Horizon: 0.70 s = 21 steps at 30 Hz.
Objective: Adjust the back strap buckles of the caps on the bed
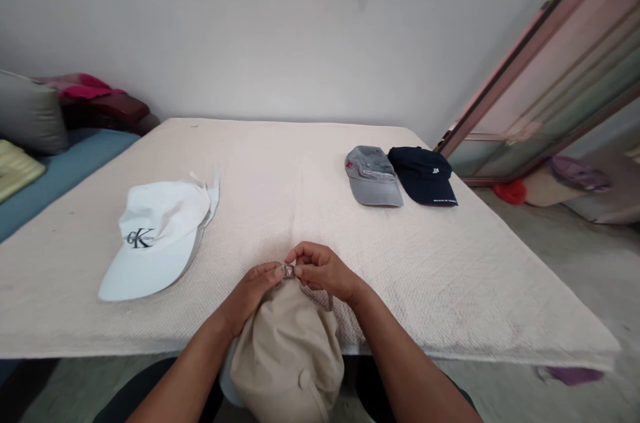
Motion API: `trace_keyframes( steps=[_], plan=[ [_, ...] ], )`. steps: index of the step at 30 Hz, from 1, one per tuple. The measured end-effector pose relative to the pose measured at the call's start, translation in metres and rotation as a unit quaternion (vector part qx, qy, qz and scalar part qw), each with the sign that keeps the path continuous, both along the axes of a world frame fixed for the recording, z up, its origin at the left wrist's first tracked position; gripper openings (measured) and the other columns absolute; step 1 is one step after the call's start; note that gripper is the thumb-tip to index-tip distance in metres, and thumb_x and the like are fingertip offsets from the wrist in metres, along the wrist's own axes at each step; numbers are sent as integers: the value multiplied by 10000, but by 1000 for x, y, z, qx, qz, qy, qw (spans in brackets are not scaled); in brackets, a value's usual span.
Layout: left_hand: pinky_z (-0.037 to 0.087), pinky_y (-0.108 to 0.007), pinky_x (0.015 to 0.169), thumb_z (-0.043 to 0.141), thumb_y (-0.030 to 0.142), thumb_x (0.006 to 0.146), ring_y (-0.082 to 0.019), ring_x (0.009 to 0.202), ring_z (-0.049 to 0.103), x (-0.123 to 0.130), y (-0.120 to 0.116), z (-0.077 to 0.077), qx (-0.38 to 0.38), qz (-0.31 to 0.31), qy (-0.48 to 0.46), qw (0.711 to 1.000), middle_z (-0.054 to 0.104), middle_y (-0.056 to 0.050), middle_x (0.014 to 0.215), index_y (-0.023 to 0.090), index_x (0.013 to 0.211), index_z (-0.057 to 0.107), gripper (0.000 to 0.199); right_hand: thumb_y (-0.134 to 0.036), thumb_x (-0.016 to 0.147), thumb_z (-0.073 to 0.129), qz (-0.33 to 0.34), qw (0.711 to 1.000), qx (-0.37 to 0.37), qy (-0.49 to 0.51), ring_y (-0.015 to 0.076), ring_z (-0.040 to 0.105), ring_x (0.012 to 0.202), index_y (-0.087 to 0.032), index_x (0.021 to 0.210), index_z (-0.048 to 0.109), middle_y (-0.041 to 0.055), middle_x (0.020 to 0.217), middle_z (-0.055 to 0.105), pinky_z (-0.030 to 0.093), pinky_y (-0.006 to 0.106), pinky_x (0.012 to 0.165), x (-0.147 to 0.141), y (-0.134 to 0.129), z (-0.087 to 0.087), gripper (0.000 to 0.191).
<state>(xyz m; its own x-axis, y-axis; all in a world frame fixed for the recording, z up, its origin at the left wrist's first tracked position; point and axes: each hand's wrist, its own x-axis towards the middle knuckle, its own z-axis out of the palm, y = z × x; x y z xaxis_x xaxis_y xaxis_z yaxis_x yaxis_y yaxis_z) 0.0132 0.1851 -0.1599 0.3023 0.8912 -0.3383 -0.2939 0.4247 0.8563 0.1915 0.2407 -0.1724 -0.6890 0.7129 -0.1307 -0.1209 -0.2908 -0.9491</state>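
Observation:
A beige cap (287, 350) hangs over the table's near edge, its back strap and metal buckle (289, 270) turned away from me. My left hand (256, 293) is closed on the strap at the buckle's left side, thumb and fingers pinching it. From the right, my right hand (323, 270) pinches the strap beside the buckle, fingers curled. A pale edge shows under the cap's left side, partly hidden by my left forearm. To the left lies a white cap (163, 223) with black CK letters and loose strap ends.
A grey cap (371, 173) and a navy cap (423, 173) sit touching at the far right of the cream-covered table (260, 170). A wall stands behind it. A grey cushion (30, 113) rests on a blue seat at left; a glazed frame (545, 63) leans at right.

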Motion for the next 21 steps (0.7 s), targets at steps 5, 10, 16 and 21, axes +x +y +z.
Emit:
trace_keyframes(
  steps=[5, 10, 16, 21],
  plan=[
    [407, -249, 651, 701, 327, 723, -145, 639, 549, -1, 2, -6, -22, 26, 17, 999, 656, -16, 682, 158, 774, 692, 177, -317, 740, 677, 1, 1000, -5, 0, 47, 355, 471, -170, 915, 597, -62, 605, 462, 264, 188, 447, 0, 0, 3, 242],
    [412, -260, 647, 640, 296, 771, -150, 629, 549, -4, 3, -6, -8, 31, 12, 999, 644, -8, 669, 156, 769, 671, 144, -357, 780, 642, 14, 1000, -5, -23, 53, 398, 469, -150, 882, 590, -46, 604, 501, 289, 191, 439, 8, 2, 5, 236],
    [432, -265, 658, 612, 261, 791, -162, 663, 576, -5, 2, -4, 4, 27, -12, 1000, 662, -40, 704, 133, 802, 679, 145, -326, 780, 645, 8, 999, -36, -28, 43, 376, 424, -149, 761, 561, -63, 534, 472, 274, 181, 411, 15, 2, 1, 197],
    [443, -254, 655, 650, 148, 725, -149, 645, 598, -6, 2, -10, -34, 20, -69, 997, 695, -58, 730, 127, 936, 699, 218, -286, 758, 666, -19, 998, -54, 1, 31, 336, 390, -151, 723, 558, -77, 502, 443, 225, 174, 376, 11, 3, -3, 176]
  ],
)
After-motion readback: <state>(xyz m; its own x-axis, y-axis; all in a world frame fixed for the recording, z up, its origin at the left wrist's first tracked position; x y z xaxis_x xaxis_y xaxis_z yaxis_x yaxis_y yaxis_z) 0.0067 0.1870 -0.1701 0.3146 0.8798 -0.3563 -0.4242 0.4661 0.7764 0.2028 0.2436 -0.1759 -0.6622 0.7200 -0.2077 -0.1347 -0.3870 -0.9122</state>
